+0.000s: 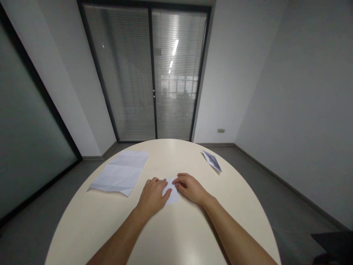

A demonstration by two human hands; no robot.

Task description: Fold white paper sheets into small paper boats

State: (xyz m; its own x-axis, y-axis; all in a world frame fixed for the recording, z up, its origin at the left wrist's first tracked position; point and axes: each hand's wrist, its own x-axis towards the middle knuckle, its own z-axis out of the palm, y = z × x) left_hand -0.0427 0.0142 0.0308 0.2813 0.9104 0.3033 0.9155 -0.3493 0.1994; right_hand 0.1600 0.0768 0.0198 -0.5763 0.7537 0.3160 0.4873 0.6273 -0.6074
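Observation:
A small piece of white paper (173, 197) lies on the round table between my two hands, its left and right parts partly covered by fingers. My left hand (154, 194) rests on the paper's left side, its thumb spread away from the fingers and lying on the sheet. At the upper right edge is my right hand (190, 187), with curled fingers and the thumb and index finger brought close together on the paper. Whether the paper is folded under the fingers cannot be made out.
A large creased white sheet (123, 172) lies at the left of the cream table (171, 235). Near the right rim sits a folded paper piece (212, 161) with a dark pattern. Beyond are glass doors with blinds (132, 81); a dark object (332, 241) stands at lower right.

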